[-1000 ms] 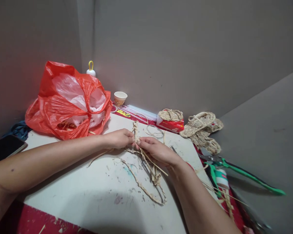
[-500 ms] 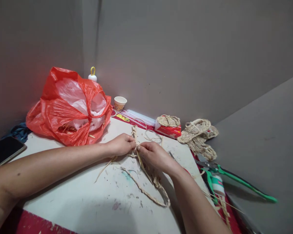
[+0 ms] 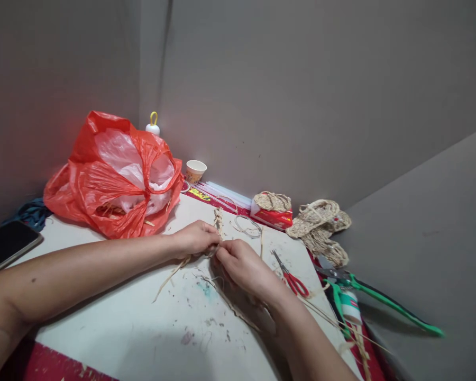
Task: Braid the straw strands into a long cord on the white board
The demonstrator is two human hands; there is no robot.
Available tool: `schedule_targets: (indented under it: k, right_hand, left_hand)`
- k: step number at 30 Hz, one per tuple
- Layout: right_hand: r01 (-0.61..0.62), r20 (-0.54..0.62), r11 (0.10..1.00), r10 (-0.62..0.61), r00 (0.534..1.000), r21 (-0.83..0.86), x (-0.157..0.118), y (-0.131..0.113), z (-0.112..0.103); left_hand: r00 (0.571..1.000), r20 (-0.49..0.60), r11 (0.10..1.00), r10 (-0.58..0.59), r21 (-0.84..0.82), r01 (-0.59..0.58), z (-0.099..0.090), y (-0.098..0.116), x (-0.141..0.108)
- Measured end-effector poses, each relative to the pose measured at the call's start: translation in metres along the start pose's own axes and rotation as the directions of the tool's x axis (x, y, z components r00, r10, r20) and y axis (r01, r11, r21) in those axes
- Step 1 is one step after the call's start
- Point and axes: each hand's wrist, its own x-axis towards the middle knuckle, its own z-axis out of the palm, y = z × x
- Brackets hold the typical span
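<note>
- Left hand (image 3: 198,238), ours: pinching the straw braid (image 3: 218,216), over the desk (image 3: 143,328).
- Right hand (image 3: 244,264), ours: fingertips narrowed on its near end.
- Step, we judge: plaiting; next move calls for steady tension.

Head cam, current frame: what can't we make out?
All in the head view:
Braided straw, held part: covered by left hand and right hand.
Straw cord, right end: behind the right forearm.
Black phone, left end: cut off by left edge.
Red bag, contents: mostly hidden by its folds.
White bottle, print: too small.
</note>
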Motion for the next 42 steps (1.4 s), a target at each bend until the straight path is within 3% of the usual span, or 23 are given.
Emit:
schedule_targets:
  k: [7,10,13,15,16,17,19,21,22,27,37,42]
  right_hand:
    - [0.059,-0.189,0.933,-0.134,0.973,-0.355,0.002,0.003,0.018]
    - [0.11,-0.11,0.887,-0.177,0.978,-0.448,-0.007,-0.005,0.017]
    - [0.241,0.151,0.921,-0.203,0.968,-0.306,-0.02,-0.015,0.005]
    - [0.234,0.296,0.968,-0.198,0.934,-0.091,-0.024,-0.016,-0.008]
    - [0.197,0.301,0.98,-0.19,0.935,0.007,-0.023,-0.014,-0.014]
    - [0.157,0.241,0.984,-0.173,0.955,0.085,-0.02,-0.011,-0.02]
    - [0.11,-0.024,0.978,-0.108,0.994,0.177,-0.009,0.0,-0.028]
    - [0.101,-0.269,0.966,-0.035,0.963,0.239,0.005,0.012,-0.03]
    - [0.1,-0.32,0.955,-0.006,0.947,0.279,0.011,0.017,-0.03]
    - [0.067,-0.235,0.888,0.047,0.971,0.455,0.028,0.03,-0.016]
    - [0.125,-0.223,0.914,-0.038,0.974,0.387,0.034,0.042,-0.011]
    - [0.131,-0.154,0.914,-0.077,0.985,0.383,0.031,0.039,-0.012]
  left_hand:
    - [0.999,0.043,0.994,-0.016,-0.103,0.021,-0.005,0.005,-0.004]
    - [0.996,0.081,0.988,-0.025,-0.151,0.037,-0.009,0.002,-0.003]
    - [0.99,0.132,0.971,-0.042,-0.227,0.071,-0.014,0.001,-0.002]
    - [0.989,0.136,0.961,-0.059,-0.262,0.094,-0.017,0.001,-0.002]
    - [0.988,0.136,0.956,-0.074,-0.272,0.109,-0.017,0.001,-0.002]
    - [0.986,0.14,0.951,-0.087,-0.282,0.124,-0.018,0.001,-0.002]
    - [0.98,0.165,0.943,-0.111,-0.294,0.157,-0.019,0.002,-0.002]
    - [0.975,0.19,0.938,-0.114,-0.303,0.169,-0.019,0.002,-0.002]
    - [0.973,0.2,0.936,-0.114,-0.306,0.173,-0.019,0.002,-0.002]
    - [0.968,0.22,0.93,-0.124,-0.315,0.191,-0.018,0.003,-0.003]
    - [0.963,0.216,0.93,-0.161,-0.292,0.221,-0.018,0.002,-0.004]
    - [0.956,0.245,0.92,-0.165,-0.312,0.238,-0.019,0.003,-0.002]
